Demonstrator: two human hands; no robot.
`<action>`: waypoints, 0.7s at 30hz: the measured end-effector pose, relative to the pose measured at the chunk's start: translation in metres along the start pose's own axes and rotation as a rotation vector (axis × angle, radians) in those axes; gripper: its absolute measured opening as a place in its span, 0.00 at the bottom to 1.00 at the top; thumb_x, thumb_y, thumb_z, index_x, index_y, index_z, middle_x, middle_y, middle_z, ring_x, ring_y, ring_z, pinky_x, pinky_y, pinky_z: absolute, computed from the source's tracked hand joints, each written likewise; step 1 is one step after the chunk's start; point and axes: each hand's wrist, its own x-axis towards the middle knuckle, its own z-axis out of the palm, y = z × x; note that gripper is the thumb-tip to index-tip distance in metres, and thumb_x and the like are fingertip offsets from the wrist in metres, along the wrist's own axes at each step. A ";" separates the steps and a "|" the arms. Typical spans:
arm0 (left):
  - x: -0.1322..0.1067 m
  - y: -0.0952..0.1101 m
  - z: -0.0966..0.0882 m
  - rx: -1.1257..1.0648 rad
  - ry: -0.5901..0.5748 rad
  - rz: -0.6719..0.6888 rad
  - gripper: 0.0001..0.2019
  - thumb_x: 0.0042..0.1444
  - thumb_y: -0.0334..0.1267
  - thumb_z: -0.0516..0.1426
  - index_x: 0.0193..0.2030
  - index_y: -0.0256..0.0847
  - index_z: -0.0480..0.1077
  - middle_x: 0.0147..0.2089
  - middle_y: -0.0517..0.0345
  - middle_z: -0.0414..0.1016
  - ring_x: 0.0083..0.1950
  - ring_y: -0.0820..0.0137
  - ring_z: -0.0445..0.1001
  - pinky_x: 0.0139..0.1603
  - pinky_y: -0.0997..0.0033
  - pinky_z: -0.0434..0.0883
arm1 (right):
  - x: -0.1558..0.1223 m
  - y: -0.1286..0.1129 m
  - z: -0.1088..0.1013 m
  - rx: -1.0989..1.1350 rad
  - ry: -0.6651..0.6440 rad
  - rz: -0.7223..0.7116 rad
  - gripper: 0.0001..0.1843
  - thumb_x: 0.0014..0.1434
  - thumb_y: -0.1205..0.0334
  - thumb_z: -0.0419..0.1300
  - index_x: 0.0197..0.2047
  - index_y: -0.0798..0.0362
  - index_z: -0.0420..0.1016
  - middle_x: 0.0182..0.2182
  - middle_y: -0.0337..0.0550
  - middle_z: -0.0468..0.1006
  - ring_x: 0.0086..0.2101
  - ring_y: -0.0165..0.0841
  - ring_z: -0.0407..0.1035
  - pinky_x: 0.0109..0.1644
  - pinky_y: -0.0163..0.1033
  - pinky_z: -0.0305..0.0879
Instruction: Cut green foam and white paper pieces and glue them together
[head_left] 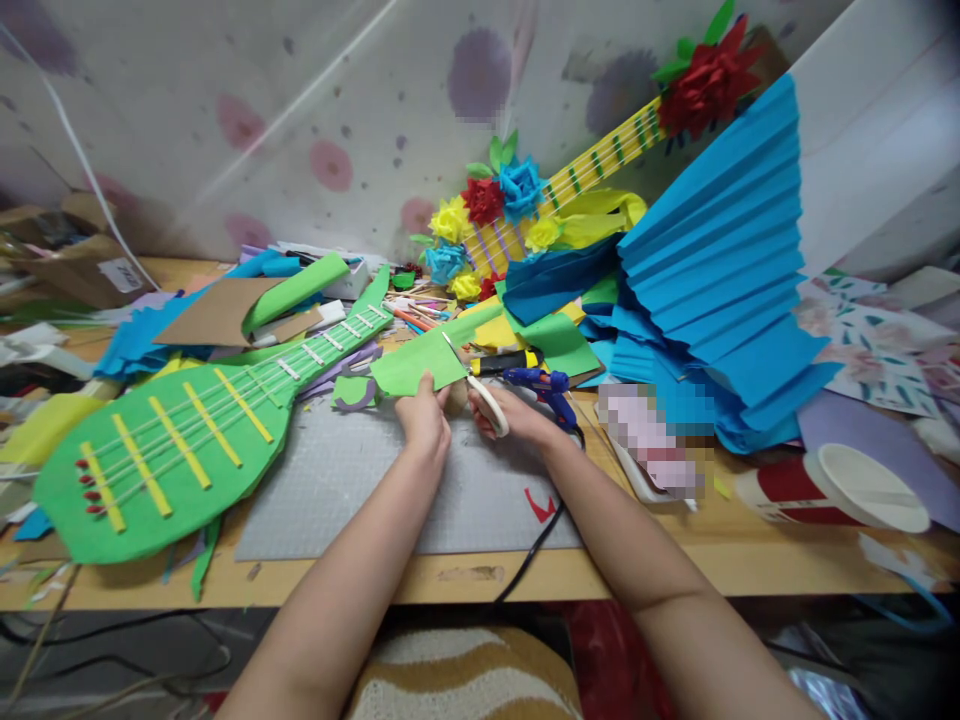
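**Green paper sheet [416,365] in one hand, scissors [491,405] in the other**

Clock positions are read from the two hands, with twelve toward the patterned wall covering [390,120].

The wooden table [360,580] spans the whole view. Largest on it is a blue pleated paper piece [720,260], leaning up at two o'clock. Between eight and nine lies a green paper lute [225,420], with yellow strips and pale strings across its body and white bars on its neck. The grey cutting mat [322,500] lies flat beneath the hands and toward six. At one o'clock a yellow paper guitar [604,155] slants up to the right, paper flowers [484,200] clustered on its body. A red-and-white paper cup [832,490] lies on its side between three and four.

The green paper sheet is just beyond the hands, at eleven o'clock, raised over the mat's far edge. A blue glue gun [555,385] rests near three, just beside the right hand.

The left hand [426,420] pinches the sheet's near edge, thumb on top and fingers mostly hidden behind. The right hand [517,415] is curled around the white handle of the scissors; a blade lies across the sheet's right part. How far apart the blades stand, one cannot tell.

Smaller again is a yellow-and-black handled tool [506,363] at two o'clock. Smallest is a red scrap [540,505] on the mat, between four and five.
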 end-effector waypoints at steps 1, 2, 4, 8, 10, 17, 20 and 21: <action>0.001 0.001 -0.001 0.018 -0.006 0.001 0.13 0.50 0.23 0.54 0.44 0.36 0.68 0.43 0.50 0.75 0.39 0.72 0.76 0.38 0.70 0.75 | -0.001 -0.002 0.000 0.004 -0.019 0.005 0.29 0.45 0.33 0.56 0.30 0.52 0.56 0.14 0.28 0.60 0.14 0.22 0.56 0.16 0.30 0.51; 0.003 0.003 -0.002 0.041 -0.013 0.002 0.13 0.50 0.24 0.55 0.43 0.36 0.68 0.43 0.50 0.75 0.39 0.72 0.76 0.38 0.70 0.75 | -0.003 -0.005 -0.001 0.008 -0.046 0.015 0.29 0.45 0.32 0.55 0.30 0.52 0.56 0.14 0.28 0.60 0.14 0.23 0.56 0.17 0.30 0.51; 0.010 0.008 -0.005 0.105 -0.032 0.006 0.12 0.48 0.25 0.55 0.42 0.35 0.69 0.44 0.50 0.75 0.38 0.72 0.76 0.37 0.70 0.75 | -0.008 -0.010 -0.003 0.018 -0.108 0.051 0.30 0.45 0.31 0.53 0.30 0.52 0.56 0.14 0.30 0.61 0.15 0.24 0.56 0.18 0.31 0.50; 0.027 0.025 -0.012 0.296 -0.129 0.060 0.12 0.44 0.28 0.58 0.39 0.34 0.71 0.43 0.49 0.75 0.33 0.72 0.75 0.31 0.71 0.74 | -0.017 -0.018 -0.013 0.009 -0.199 0.079 0.29 0.48 0.32 0.52 0.30 0.52 0.58 0.14 0.30 0.61 0.15 0.24 0.54 0.20 0.34 0.50; 0.035 0.035 -0.014 0.391 -0.211 0.099 0.13 0.41 0.29 0.59 0.38 0.34 0.71 0.41 0.49 0.75 0.30 0.72 0.74 0.28 0.72 0.73 | -0.021 -0.021 -0.017 -0.028 -0.237 0.058 0.28 0.49 0.32 0.51 0.30 0.52 0.58 0.14 0.31 0.61 0.16 0.24 0.54 0.20 0.34 0.50; 0.053 0.061 -0.012 0.637 -0.457 0.179 0.18 0.34 0.29 0.63 0.36 0.33 0.72 0.35 0.49 0.76 0.30 0.68 0.74 0.26 0.72 0.72 | -0.024 -0.026 -0.020 -0.208 -0.265 0.017 0.29 0.49 0.31 0.49 0.29 0.52 0.58 0.16 0.33 0.62 0.17 0.25 0.56 0.20 0.34 0.50; 0.053 0.064 -0.010 0.680 -0.481 0.177 0.20 0.33 0.28 0.63 0.39 0.33 0.71 0.35 0.49 0.76 0.29 0.68 0.74 0.27 0.72 0.71 | -0.022 -0.025 -0.019 -0.243 -0.271 -0.009 0.29 0.50 0.31 0.47 0.27 0.52 0.57 0.16 0.33 0.62 0.17 0.24 0.54 0.20 0.34 0.51; 0.052 0.064 -0.009 0.698 -0.482 0.181 0.21 0.33 0.28 0.63 0.40 0.33 0.71 0.35 0.49 0.76 0.28 0.68 0.74 0.27 0.71 0.71 | -0.022 -0.025 -0.019 -0.251 -0.282 -0.020 0.28 0.51 0.31 0.47 0.27 0.52 0.57 0.16 0.33 0.61 0.17 0.24 0.54 0.20 0.35 0.51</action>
